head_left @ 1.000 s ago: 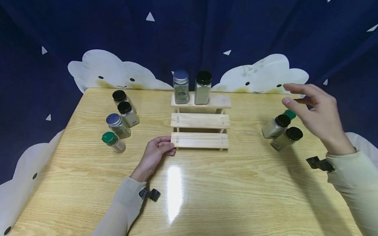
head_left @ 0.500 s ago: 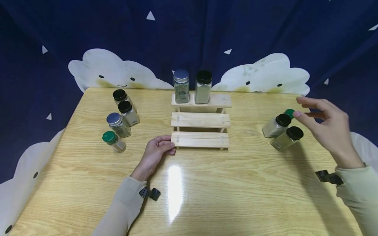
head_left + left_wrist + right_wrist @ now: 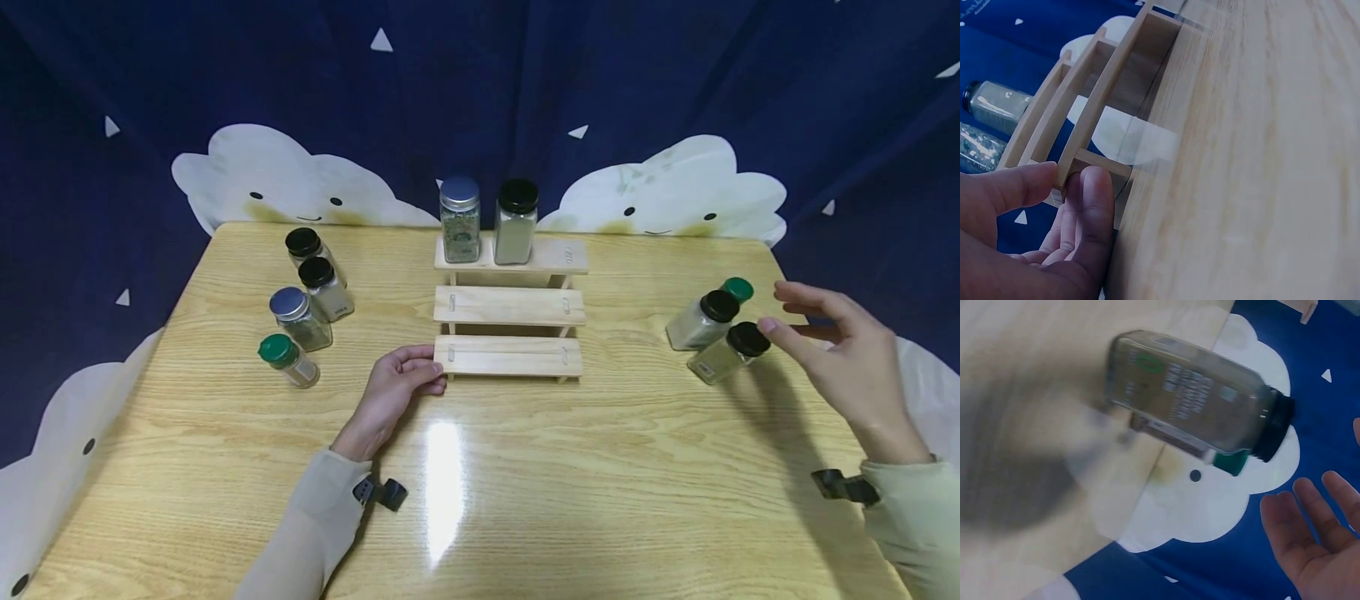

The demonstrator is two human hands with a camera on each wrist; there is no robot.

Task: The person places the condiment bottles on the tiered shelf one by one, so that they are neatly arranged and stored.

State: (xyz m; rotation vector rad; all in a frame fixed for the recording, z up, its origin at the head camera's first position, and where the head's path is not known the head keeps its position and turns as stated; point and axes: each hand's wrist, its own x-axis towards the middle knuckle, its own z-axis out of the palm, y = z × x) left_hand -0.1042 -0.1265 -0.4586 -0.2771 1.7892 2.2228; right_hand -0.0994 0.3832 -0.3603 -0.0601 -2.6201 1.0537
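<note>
My left hand (image 3: 393, 387) pinches the left end of the lowest step of a three-step wooden rack (image 3: 510, 357); in the left wrist view the thumb lies on top and fingers curl beneath. On the top step stand a jar with a silver-blue lid (image 3: 461, 223) and a black-lidded jar (image 3: 515, 225). My right hand (image 3: 855, 367), holding nothing, hovers with fingers apart just right of a black-lidded spice jar (image 3: 723, 354). Close to that jar are another black-lidded jar (image 3: 699, 323) and a green-lidded jar (image 3: 738, 289), mostly hidden behind it.
On the table's left side stand a green-lidded jar (image 3: 288, 360), a silver-blue-lidded jar (image 3: 302, 319) and two black-lidded jars, the nearer one (image 3: 327, 290) overlapping the other. A dark blue curtain (image 3: 480, 100) with clouds hangs behind the wooden table (image 3: 600, 483).
My right hand has moved down and to the right, from above the green-lidded jar to beside the nearest black-lidded jar. The left hand, the rack and the jars have stayed in place.
</note>
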